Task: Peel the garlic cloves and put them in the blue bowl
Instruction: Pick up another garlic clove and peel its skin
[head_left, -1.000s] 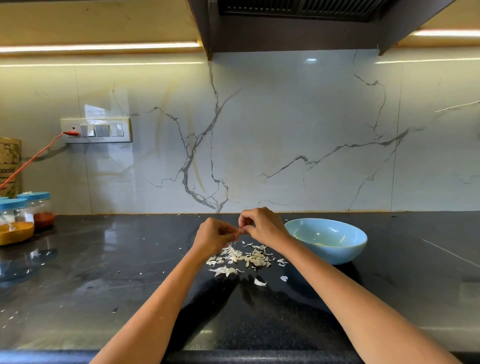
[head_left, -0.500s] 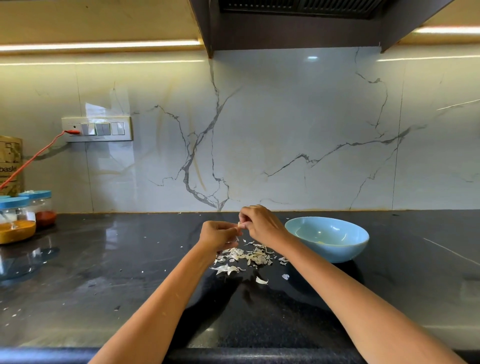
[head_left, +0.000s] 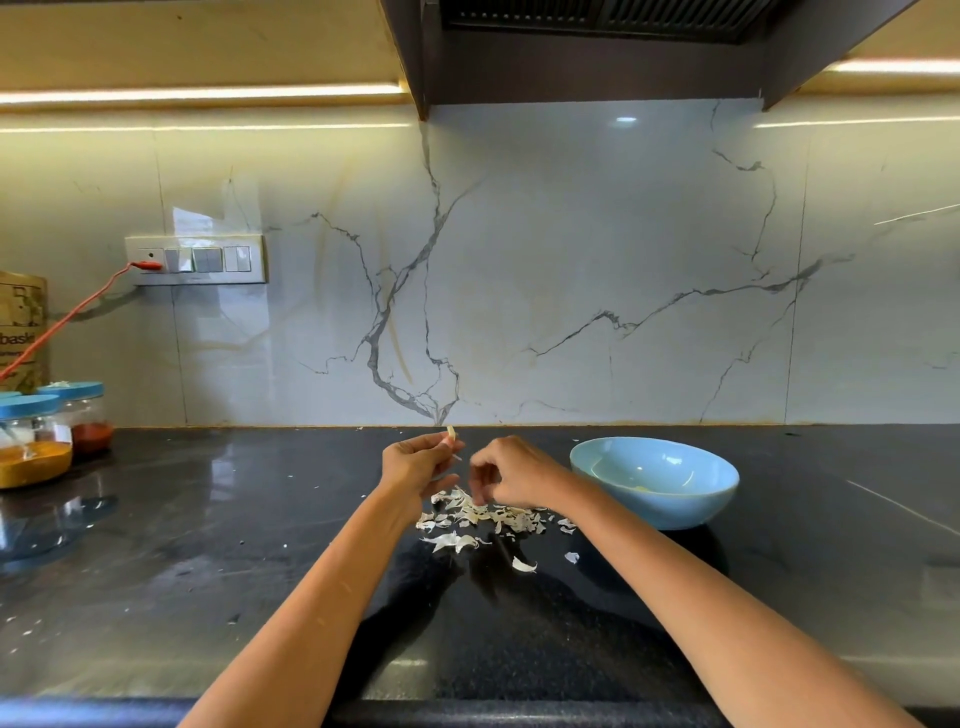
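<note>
The left hand (head_left: 418, 465) pinches a garlic clove (head_left: 451, 433); the right hand (head_left: 511, 475), just beside it, is loosely curled over the peels (head_left: 480, 517). The slippery clove could drop short of the blue bowl (head_left: 655, 483) beyond the right hand

veined marble wall (head_left: 571, 249), black counter (head_left: 208, 545)

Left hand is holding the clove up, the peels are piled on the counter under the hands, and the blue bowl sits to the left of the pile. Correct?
Not quite. In the head view the blue bowl sits to the right of the pile of peels, not the left. The rest holds: the left hand holds the garlic clove up, and the peels lie on the black counter beneath the hands.
</note>
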